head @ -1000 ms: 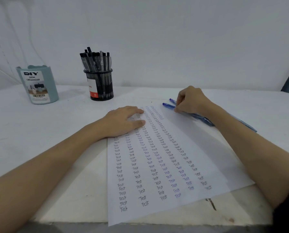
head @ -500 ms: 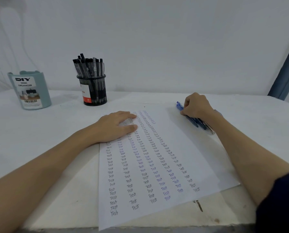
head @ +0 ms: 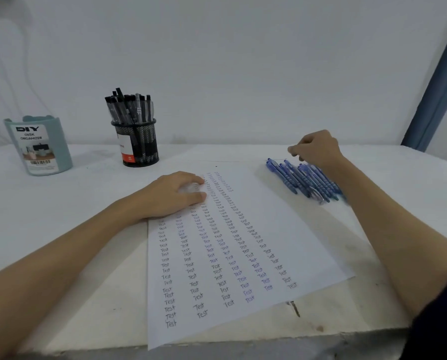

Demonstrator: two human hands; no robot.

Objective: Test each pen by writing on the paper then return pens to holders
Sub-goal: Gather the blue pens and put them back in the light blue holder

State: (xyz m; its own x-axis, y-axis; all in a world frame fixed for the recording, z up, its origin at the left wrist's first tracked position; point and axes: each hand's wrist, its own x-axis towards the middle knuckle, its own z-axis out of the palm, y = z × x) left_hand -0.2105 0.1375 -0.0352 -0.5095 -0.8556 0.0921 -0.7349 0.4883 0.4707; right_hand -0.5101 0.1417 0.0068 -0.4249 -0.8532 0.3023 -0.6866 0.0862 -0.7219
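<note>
A white bench [head: 61,209] filled the lower two-thirds of the frame, with a pale wall [head: 243,61] above it and a blue strip [head: 435,94] at the upper right edge. A sheet of paper [head: 295,242] lay at centre, running to the bench's near edge, with columns of the handwritten word "Test" in black and some in blue. The left hand [head: 173,196] rested flat on the paper's upper left corner, its grip spread with the fingers straight and pressed to the sheet. The right hand [head: 315,149], right of centre, hovered just above the far ends of the blue pens; its fingers were curled, but whether they pinched a pen could not be told. At upper left stood a teal desk organizer [head: 39,146], labelled "DIY DESK ORGANIZER"; no pens showed above its rim. To its right a black mesh holder [head: 136,144] stood upright with a cluster of black pens [head: 130,107]. A group of blue pens [head: 302,180] lay side by side on the bench, just beside the paper's upper right edge.
</note>
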